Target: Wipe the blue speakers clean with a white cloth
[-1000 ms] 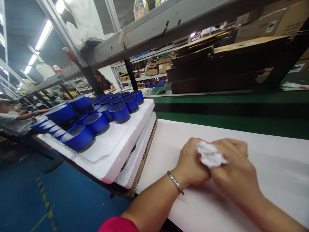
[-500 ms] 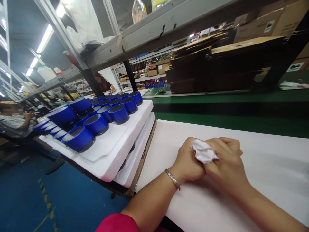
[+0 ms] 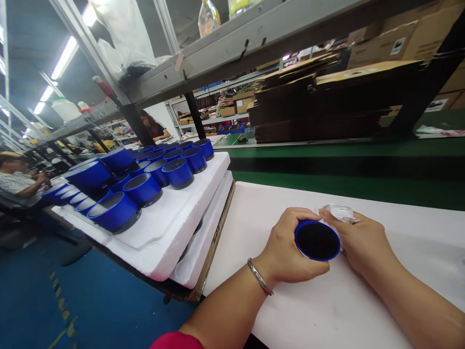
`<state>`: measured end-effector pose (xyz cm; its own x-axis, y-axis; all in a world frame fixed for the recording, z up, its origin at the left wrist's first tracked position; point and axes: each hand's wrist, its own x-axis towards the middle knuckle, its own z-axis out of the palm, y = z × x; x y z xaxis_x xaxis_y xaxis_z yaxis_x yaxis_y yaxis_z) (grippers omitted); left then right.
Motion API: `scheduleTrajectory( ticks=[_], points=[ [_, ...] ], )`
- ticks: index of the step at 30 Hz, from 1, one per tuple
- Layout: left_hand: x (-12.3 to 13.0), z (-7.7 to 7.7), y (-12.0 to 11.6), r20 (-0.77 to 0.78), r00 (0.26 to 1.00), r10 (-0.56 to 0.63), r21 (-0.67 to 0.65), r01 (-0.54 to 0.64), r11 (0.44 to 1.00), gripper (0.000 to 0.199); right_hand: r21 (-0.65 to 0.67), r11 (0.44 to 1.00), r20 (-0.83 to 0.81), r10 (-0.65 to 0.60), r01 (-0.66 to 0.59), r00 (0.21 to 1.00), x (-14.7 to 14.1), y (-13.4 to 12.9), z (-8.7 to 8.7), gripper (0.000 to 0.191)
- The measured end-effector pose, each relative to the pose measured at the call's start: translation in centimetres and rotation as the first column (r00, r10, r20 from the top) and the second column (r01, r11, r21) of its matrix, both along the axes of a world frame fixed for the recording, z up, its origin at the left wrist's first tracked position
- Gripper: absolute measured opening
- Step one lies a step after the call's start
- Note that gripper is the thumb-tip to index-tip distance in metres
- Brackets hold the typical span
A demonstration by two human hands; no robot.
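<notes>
My left hand (image 3: 286, 249) is wrapped round a small round speaker (image 3: 318, 240) with a blue rim and a black top, which faces up towards me. Pinched in my right hand (image 3: 363, 242) is a crumpled white cloth (image 3: 339, 213), close against the far right side of the speaker. Both hands are above the white tabletop (image 3: 312, 310). Left of them, many similar blue speakers (image 3: 178, 172) stand on a white foam tray (image 3: 163, 242); a few at its left are stacked on others.
A second foam tray (image 3: 187, 271) lies under the first, in a cardboard box (image 3: 214, 247). Beyond the tabletop runs a green surface (image 3: 290, 177) with stacked flat cardboard (image 3: 308, 111). A grey metal shelf (image 3: 218, 48) crosses overhead. Two people sit farther off at the left.
My right hand has moved right with the cloth, off the top of the speaker. The speaker's black top, hidden before, now shows in my left hand.
</notes>
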<state>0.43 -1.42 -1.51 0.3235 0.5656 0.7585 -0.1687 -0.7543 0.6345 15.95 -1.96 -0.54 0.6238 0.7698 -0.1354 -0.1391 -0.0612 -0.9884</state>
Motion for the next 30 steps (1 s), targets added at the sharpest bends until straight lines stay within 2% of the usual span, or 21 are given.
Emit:
scheduleTrajectory(
  ticks=[11,22,30],
  points=[
    [0.0,0.3,-0.4,-0.012,1.000,-0.015,-0.112,0.014,0.994,0.064,-0.029,0.998,0.028,0.064,-0.063,0.998,0.6,0.2,-0.8,0.073],
    [0.1,0.2,-0.4,0.009,1.000,-0.001,-0.113,0.002,0.994,0.064,-0.062,0.994,0.064,0.098,-0.094,0.993,0.6,0.1,-1.0,0.066],
    [0.1,0.0,0.0,0.018,1.000,0.017,-0.027,-0.017,0.999,0.064,-0.063,0.993,0.080,0.107,-0.102,0.991,0.8,0.3,-1.3,0.065]
  ],
)
